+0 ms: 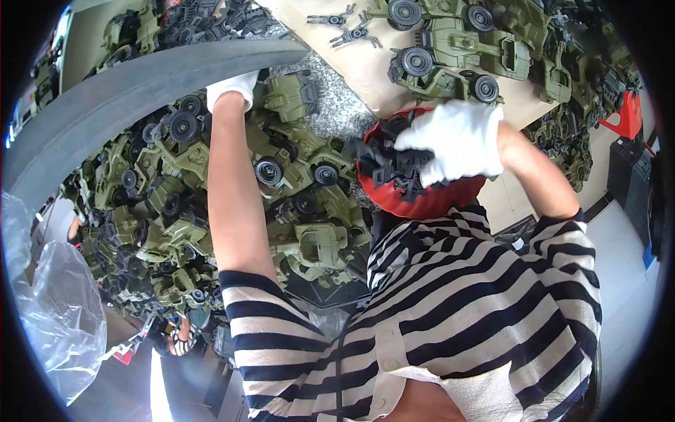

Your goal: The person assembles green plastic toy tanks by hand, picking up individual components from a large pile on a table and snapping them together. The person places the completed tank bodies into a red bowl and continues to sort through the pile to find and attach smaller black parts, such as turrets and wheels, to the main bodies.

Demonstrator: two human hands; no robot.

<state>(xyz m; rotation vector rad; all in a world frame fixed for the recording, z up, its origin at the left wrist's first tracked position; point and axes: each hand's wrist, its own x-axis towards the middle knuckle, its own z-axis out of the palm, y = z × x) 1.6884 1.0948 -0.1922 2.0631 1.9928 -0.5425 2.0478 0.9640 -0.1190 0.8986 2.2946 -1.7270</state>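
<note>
My right hand [457, 143], in a white glove, is over a red basin [422, 206] of small black plastic parts [397, 165]. Its fingers and thumb curl round some of these parts, whose exact shape is hard to make out. My left hand [235, 86], gloved in white too, reaches to the far side of the table, by an olive-green toy vehicle body [287, 95]. A curved grey bar hides its fingers. Olive-green toy vehicles with black wheels [184, 126] lie heaped under and around my left forearm.
The curved grey bar [140, 88] crosses the upper left. More toy vehicles [450, 53] stand on brown cardboard [337, 63] at the far right, beside grey gun-shaped parts [351, 34]. Grey parts [211, 24] are piled at the back. Clear plastic sheeting [60, 316] hangs at left.
</note>
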